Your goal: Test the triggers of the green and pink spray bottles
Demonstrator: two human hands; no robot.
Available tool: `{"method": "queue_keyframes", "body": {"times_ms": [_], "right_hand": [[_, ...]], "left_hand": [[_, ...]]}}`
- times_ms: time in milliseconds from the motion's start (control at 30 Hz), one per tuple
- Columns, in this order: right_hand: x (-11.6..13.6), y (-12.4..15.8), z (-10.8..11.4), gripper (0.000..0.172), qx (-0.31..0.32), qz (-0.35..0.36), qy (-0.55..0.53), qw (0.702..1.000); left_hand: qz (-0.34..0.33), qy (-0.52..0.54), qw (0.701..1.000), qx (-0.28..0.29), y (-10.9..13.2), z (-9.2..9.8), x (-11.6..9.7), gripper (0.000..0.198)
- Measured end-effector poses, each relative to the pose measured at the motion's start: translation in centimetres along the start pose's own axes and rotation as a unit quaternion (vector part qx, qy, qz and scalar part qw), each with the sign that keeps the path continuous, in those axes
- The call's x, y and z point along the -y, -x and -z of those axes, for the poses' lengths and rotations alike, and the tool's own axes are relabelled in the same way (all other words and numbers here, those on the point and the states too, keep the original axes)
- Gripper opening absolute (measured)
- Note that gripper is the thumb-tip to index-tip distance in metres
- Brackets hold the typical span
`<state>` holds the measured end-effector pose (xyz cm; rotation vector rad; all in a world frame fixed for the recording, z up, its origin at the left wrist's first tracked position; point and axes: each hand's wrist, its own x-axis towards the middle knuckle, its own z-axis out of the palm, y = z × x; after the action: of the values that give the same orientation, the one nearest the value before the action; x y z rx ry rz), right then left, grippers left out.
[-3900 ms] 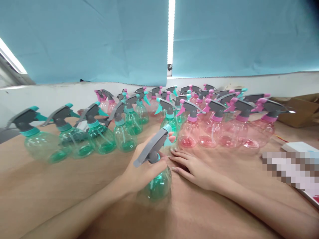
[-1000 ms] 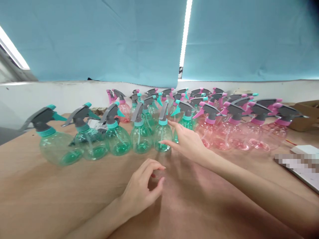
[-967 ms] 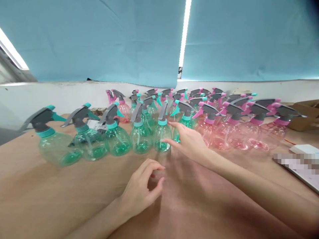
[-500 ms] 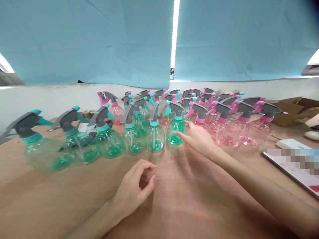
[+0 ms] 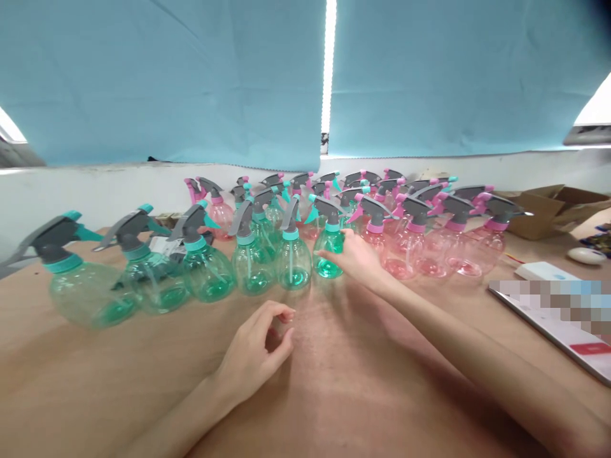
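My right hand [image 5: 356,256] is at a green spray bottle [image 5: 328,245] with a grey head and teal trigger, thumb across its front and fingers at its right side. That bottle stands upright on the table, at the right end of a front row of green ones. Beside it on the left is another green spray bottle [image 5: 294,261]. My left hand [image 5: 260,340] hovers low over the wood in front of the row, fingers curled, thumb apart from them, nothing held. Right of my right hand, pink spray bottles [image 5: 403,245] continue the row.
More pink and green spray bottles crowd behind the front row. At the right are a cardboard box [image 5: 548,210], a white mouse [image 5: 586,256], a white box-like device [image 5: 544,273] and a flat panel [image 5: 534,312], partly blurred out. Blue cloth [image 5: 162,83] hangs behind.
The view has shifted slightly, so the right side of the scene sits further left. My right hand has closed in around the green bottle; my left hand stays nearly the same.
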<state>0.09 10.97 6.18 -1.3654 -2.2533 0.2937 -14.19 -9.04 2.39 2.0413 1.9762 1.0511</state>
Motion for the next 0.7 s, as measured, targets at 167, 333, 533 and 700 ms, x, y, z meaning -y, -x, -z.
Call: {"method": "queue_keyframes", "body": {"times_ms": [167, 333, 533, 700], "right_hand": [[0.1, 1.1, 0.8, 0.069, 0.015, 0.000, 0.016, 1.000], [0.3, 1.8, 1.7, 0.069, 0.036, -0.019, 0.001, 0.999], [-0.2, 4.4, 2.6, 0.075, 0.046, 0.027, 0.032, 0.998], [-1.5, 7.6, 4.5, 0.063, 0.079, 0.110, -0.025, 0.990]], "left_hand": [[-0.003, 0.001, 1.000, 0.000, -0.3, 0.0, 0.0, 0.015], [0.024, 0.010, 1.000, -0.010, -0.3, 0.2, -0.5, 0.008], [0.067, 0.054, 0.996, -0.030, -0.6, -0.3, -0.7, 0.010], [0.028, 0.077, 0.994, -0.075, -1.8, -2.3, -2.2, 0.030]]}}
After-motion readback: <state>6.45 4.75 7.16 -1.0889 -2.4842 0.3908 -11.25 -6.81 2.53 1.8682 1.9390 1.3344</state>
